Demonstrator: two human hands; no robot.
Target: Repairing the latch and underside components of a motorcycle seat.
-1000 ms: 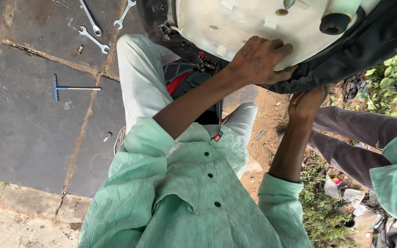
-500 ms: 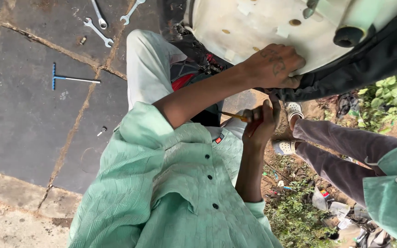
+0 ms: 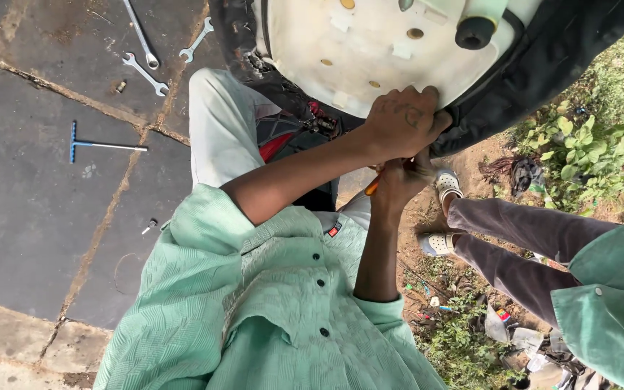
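A white plastic seat base [image 3: 370, 50] with a black cover [image 3: 543, 65] wrapped round its rim fills the top of the view. My left hand [image 3: 404, 121] grips the rim where the black cover folds over. Just beneath it, my right hand [image 3: 401, 175] is closed on a tool with an orange handle [image 3: 372, 186], its tip hidden under my left hand. My green shirt [image 3: 269, 310] and white trouser leg [image 3: 218, 130] lie below the arms.
On the dark stone paving lie spanners [image 3: 146, 72], a blue-handled T-wrench [image 3: 99, 145] and a small bolt [image 3: 149, 227]. At the right another person in a green shirt [image 3: 608, 296], grey trousers and white clogs [image 3: 446, 184] sits by weeds and litter.
My right hand has risen from near my lap to just beneath my left hand at the seat rim. My left hand keeps its grip on the rim.
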